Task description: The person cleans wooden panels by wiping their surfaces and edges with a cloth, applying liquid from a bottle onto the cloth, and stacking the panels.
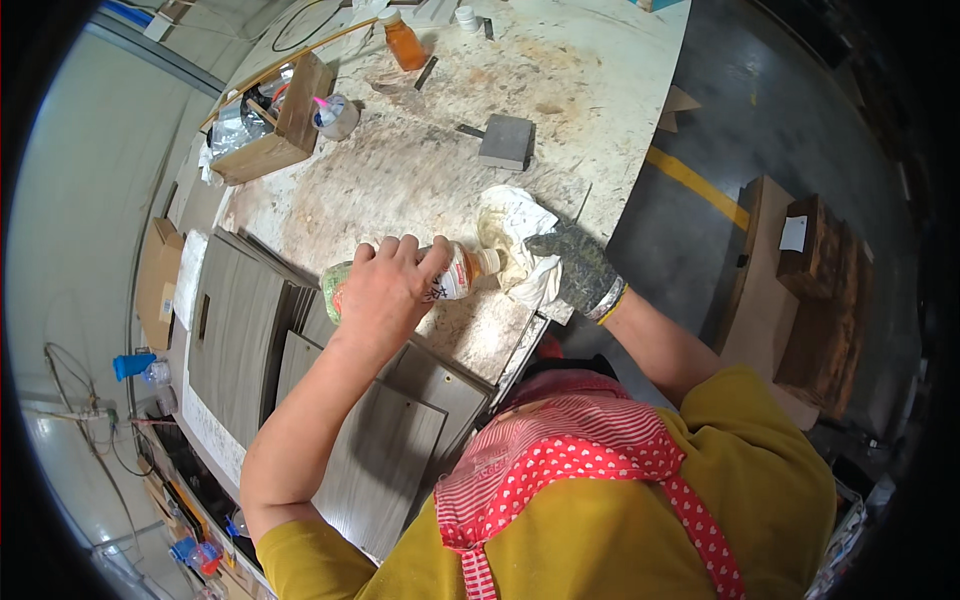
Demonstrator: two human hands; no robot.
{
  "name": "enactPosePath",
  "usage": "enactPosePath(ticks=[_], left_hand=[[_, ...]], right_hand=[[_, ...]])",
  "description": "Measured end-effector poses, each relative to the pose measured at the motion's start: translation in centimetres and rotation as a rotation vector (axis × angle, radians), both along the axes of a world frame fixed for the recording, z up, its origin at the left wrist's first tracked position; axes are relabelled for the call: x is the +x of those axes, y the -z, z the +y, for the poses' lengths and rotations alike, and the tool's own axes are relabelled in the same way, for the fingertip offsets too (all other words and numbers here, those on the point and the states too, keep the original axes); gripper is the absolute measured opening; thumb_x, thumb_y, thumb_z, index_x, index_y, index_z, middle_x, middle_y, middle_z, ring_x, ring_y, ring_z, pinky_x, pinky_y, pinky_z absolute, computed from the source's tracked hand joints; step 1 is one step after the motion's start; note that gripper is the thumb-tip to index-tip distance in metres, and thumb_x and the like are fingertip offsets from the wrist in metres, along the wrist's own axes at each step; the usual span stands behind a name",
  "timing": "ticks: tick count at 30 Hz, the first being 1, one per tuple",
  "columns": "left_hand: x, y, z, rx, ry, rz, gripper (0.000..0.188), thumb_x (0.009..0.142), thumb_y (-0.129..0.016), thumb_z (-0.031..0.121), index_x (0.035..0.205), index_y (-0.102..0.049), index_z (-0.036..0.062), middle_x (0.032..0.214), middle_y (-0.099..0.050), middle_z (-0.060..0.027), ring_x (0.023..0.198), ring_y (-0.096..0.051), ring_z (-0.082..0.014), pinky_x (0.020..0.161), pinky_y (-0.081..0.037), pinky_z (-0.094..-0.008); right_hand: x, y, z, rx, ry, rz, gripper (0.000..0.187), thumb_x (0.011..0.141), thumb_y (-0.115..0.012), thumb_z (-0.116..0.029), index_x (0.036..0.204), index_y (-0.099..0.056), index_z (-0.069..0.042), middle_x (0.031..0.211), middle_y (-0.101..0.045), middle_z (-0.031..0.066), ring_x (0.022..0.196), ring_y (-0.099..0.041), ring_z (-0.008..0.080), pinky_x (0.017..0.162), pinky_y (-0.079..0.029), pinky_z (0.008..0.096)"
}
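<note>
My bare left hand is wrapped round a plastic bottle with a printed label, tipped on its side with its neck toward the right. The bottle's mouth meets a crumpled white cloth, which has yellowish stains. My right hand, in a dark, worn work glove, grips the cloth from its right side; part of the fingers is hidden by the folds. Just beyond the cloth a grey block lies on the stained worktable.
Grey wood-grain panels are stacked at the table's left. Farther back are a wooden box of odds and ends, a small tub and a bottle of amber liquid. Brown wooden pieces stand on the right, beyond the table edge.
</note>
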State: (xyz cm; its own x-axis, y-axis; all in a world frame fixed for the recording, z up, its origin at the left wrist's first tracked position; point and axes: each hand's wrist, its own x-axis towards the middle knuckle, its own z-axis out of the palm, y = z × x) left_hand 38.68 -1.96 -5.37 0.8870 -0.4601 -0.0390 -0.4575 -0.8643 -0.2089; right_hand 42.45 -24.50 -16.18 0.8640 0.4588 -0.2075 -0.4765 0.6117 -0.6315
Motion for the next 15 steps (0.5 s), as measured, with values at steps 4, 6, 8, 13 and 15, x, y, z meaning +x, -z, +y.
enactPosePath(ticks=[4,6,8,13,15], left_hand=[[-0.2,-0.2,-0.4,-0.002,0.013,-0.01,0.045,0.07,-0.065,0.017,0.112,-0.048,0.0151,0.082,-0.053,-0.0029,0.08,-0.054,-0.0191,0.066,-0.039,-0.0347],[-0.3,-0.2,-0.4,-0.01,0.007,-0.012,0.044,0.07,-0.064,0.017,0.111,-0.049,0.0153,0.082,-0.053,-0.0028,0.079,-0.054,-0.0191,0.066,-0.039,-0.0348],[0.5,0.2,-0.2,-0.024,0.014,-0.067,0.046,0.068,-0.067,0.018,0.111,-0.049,0.0162,0.08,-0.052,-0.0023,0.078,-0.054,-0.0192,0.065,-0.038,-0.0351],[3.0,3.0,1.1,-0.13,-0.06,-0.046,0.058,0.064,-0.072,0.02,0.116,-0.047,0.0159,0.089,-0.055,-0.0056,0.088,-0.056,-0.0217,0.073,-0.041,-0.0368],[4.4,3.7,1.4,-0.338,-0.22,0.06,0.065,0.064,-0.075,0.019,0.121,-0.045,0.0141,0.106,-0.055,-0.0107,0.102,-0.055,-0.0271,0.083,-0.043,-0.038]], right_hand=[[0.6,1.3,-0.3,0.057,0.005,-0.008,0.061,0.077,-0.055,0.002,0.134,-0.033,-0.002,0.126,-0.047,0.0101,0.111,-0.049,0.0178,0.091,-0.044,0.0283],[0.4,-0.3,-0.3,0.134,-0.054,0.04,0.06,0.077,-0.054,0.003,0.134,-0.033,-0.001,0.125,-0.048,0.0113,0.111,-0.05,0.0184,0.09,-0.045,0.0295],[0.6,1.5,-0.3,0.187,-0.071,0.106,0.058,0.078,-0.054,0.003,0.132,-0.035,0.0,0.124,-0.049,0.012,0.11,-0.05,0.0188,0.089,-0.046,0.0304],[-0.2,0.6,-0.5,0.204,-0.194,0.184,0.047,0.083,-0.052,-0.004,0.128,-0.04,0.004,0.119,-0.054,0.0161,0.107,-0.055,0.0241,0.093,-0.045,0.0364],[0.4,0.4,0.5,0.372,-0.156,0.229,0.041,0.087,-0.048,-0.008,0.126,-0.042,0.004,0.12,-0.053,0.017,0.109,-0.054,0.0255,0.095,-0.044,0.0378]])
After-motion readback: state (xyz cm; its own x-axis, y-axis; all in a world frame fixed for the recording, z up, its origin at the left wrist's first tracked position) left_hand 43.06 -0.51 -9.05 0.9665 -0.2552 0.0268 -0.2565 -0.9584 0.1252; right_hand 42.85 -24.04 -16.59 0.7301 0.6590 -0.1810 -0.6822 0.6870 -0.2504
